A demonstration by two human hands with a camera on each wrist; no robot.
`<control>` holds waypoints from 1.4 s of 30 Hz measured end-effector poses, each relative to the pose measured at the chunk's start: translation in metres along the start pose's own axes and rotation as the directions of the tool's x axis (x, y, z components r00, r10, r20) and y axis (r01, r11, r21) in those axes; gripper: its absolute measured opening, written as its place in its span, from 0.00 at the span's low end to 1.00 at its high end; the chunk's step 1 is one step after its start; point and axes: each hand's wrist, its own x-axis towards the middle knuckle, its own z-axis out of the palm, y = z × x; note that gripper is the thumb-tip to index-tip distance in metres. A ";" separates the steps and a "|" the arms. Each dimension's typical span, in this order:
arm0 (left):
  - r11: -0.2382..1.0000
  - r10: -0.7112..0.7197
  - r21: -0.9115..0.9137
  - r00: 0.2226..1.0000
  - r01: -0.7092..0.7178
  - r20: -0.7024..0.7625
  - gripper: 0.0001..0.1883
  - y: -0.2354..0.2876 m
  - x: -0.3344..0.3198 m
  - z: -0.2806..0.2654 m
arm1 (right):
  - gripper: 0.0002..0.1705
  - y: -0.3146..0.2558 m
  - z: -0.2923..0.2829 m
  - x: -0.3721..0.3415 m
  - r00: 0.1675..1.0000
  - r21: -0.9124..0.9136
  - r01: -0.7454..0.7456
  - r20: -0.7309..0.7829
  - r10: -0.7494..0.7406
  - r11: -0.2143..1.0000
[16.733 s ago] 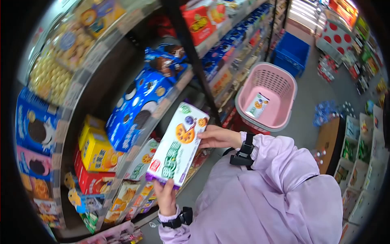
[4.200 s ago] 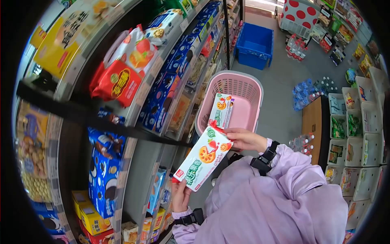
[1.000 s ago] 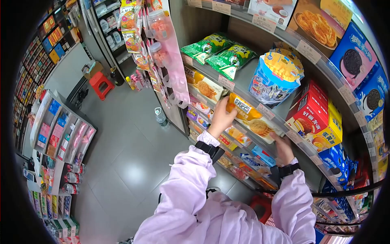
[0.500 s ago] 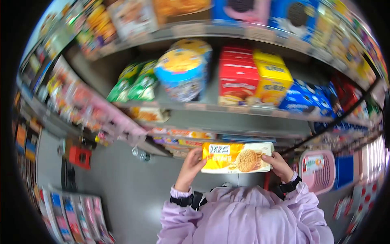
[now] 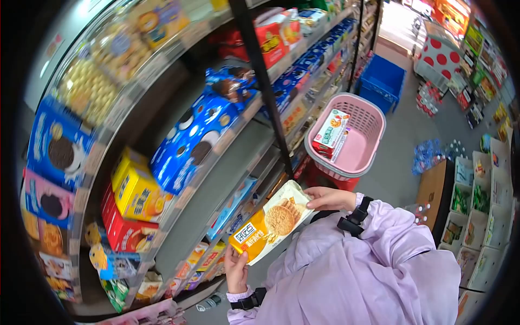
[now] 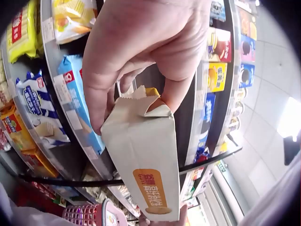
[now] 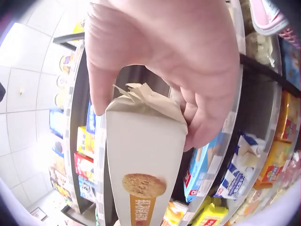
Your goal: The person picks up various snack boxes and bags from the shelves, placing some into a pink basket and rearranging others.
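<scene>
Both hands hold a yellow and cream biscuit pack (image 5: 273,222) at a slant in front of the body. My left hand (image 5: 236,269) grips its yellow near end, thumb on the front. At the cream far end, my right hand (image 5: 331,199) pinches the pack between thumb and fingers. In the left wrist view, the left fingers straddle one crimped end of the pack (image 6: 141,141). Over the other crimped end, the right hand (image 7: 164,47) curls in the right wrist view. The pack's long pale side carries a round biscuit picture.
Snack shelves run along the left, with blue cookie packs (image 5: 197,143) and a yellow box (image 5: 138,187). Beyond the right hand stands a pink basket (image 5: 355,111) holding white biscuit packs (image 5: 331,130). A blue crate (image 5: 382,81) is behind it. Bins (image 5: 482,216) line the right.
The biscuit pack has come off the lower shelf into both hands. The head view has swung right, toward the basket. Earlier, both hands held white fruit-biscuit packs; such packs now lie in the basket.
</scene>
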 end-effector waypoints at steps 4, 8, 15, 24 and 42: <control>0.994 -0.112 0.029 0.991 0.110 0.072 0.29 -0.014 0.037 0.052 | 0.33 -0.004 -0.043 -0.042 0.985 0.275 0.092 -0.167 -0.046 0.957; 0.980 -0.188 0.087 0.979 0.182 0.073 0.25 -0.039 0.077 0.119 | 0.30 -0.012 -0.094 -0.079 0.949 0.434 0.267 -0.274 -0.157 0.860; 0.917 -0.376 -0.067 0.909 0.393 0.182 0.23 -0.092 0.156 0.231 | 0.23 -0.048 -0.183 -0.115 0.792 0.551 0.562 -0.574 -0.209 0.617; 0.915 -0.401 -0.004 0.914 0.402 0.064 0.19 -0.155 0.243 0.319 | 0.18 -0.086 -0.279 -0.080 0.689 0.443 0.349 -0.719 0.095 0.826; 0.770 -0.616 0.199 0.788 0.606 -0.013 0.18 -0.152 0.237 0.262 | 0.09 -0.064 -0.418 0.008 0.558 0.164 0.173 -0.829 0.041 0.971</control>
